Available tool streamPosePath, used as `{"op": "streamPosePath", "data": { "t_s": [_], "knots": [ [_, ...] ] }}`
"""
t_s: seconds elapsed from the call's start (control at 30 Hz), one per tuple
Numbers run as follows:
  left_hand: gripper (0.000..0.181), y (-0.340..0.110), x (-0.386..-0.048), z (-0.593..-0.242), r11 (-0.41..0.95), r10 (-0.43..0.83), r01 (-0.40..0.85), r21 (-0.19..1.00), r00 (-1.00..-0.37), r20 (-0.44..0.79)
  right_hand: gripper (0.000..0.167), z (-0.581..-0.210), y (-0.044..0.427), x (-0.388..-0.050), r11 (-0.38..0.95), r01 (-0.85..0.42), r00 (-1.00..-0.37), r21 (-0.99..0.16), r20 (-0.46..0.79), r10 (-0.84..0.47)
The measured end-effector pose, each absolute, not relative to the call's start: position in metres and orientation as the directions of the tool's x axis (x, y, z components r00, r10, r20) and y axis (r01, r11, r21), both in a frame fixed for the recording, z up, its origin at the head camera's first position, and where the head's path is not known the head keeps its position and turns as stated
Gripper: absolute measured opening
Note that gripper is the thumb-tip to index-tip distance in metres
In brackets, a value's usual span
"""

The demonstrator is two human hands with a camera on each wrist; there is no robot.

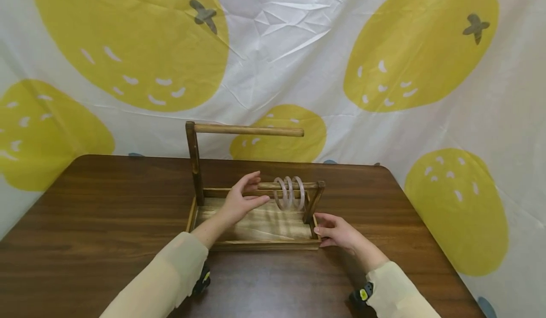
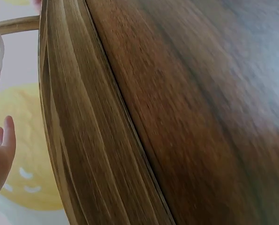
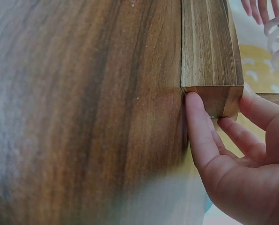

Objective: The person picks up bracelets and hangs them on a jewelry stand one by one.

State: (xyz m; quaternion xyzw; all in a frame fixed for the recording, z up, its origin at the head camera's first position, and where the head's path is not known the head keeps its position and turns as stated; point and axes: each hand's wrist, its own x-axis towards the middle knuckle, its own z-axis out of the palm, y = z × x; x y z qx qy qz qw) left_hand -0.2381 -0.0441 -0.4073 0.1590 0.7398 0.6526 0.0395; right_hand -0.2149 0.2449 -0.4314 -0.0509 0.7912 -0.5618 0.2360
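A wooden jewelry stand [image 1: 266,245] has a shallow tray base, a tall post on the left with an upper bar [image 1: 249,130], and a short post on the right with a lower bar. Three translucent pale bangles [image 1: 285,195] hang on the lower bar near its right end. My left hand [image 1: 239,202] hovers over the tray just left of the bangles, thumb and fingers spread apart, holding nothing. With my right hand [image 1: 339,235] I grip the tray's right end; the right wrist view shows thumb and fingers about its front corner [image 3: 214,96].
The stand sits on a dark brown wooden table [image 1: 106,213]. Behind it hangs a white cloth [image 1: 286,38] with large yellow fruit prints. Black devices [image 1: 361,295] are worn at both wrists, below pale sleeves.
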Motion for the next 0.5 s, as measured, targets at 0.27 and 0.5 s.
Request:
{"op": "streamPosePath", "data": {
  "t_s": [0.27, 0.5],
  "knots": [
    [0.067, -0.06, -0.234, -0.406, 0.104, 0.265, 0.182, 0.978, -0.953, 0.149, 0.062, -0.43, 0.245, -0.213, 0.375, 0.193, -0.883, -0.907, -0.327, -0.337],
    [0.066, -0.077, -0.229, -0.404, 0.121, 0.243, 0.197, 0.973, -0.956, 0.164, 0.062, -0.43, 0.244, -0.215, 0.397, 0.19, -0.885, -0.898, -0.332, -0.327]
  ]
}}
